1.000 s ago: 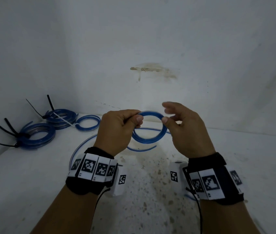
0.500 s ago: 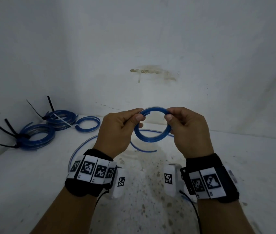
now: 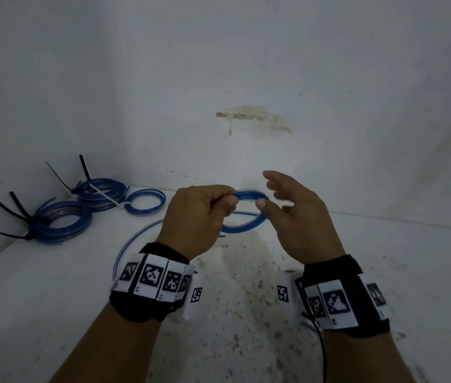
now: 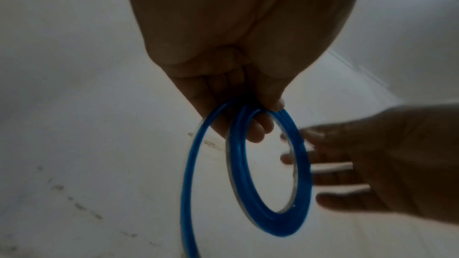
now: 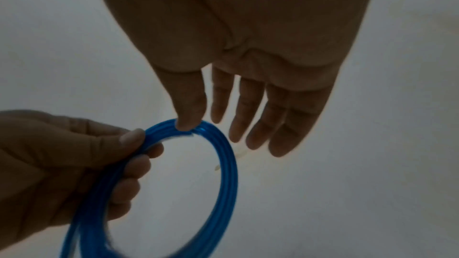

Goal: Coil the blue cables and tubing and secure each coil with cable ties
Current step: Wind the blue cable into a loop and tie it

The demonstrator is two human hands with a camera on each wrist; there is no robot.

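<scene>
While left hand (image 3: pixel 196 214) pinches blue coil (image 3: pixel 246 214), no writing shows.

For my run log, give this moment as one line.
left hand: grips blue coil | right hand: open, thumb on coil | tied coils: table's left

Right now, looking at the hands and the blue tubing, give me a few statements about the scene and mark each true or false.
1. The left hand pinches the small coil of blue tubing. True.
2. The right hand grips the coil in a closed fist. False: its fingers are spread, only the thumb touching.
3. The finished blue tubing coils on the white table carry black cable ties. True.
4. The held coil already has a tie. False: none shows.
</scene>
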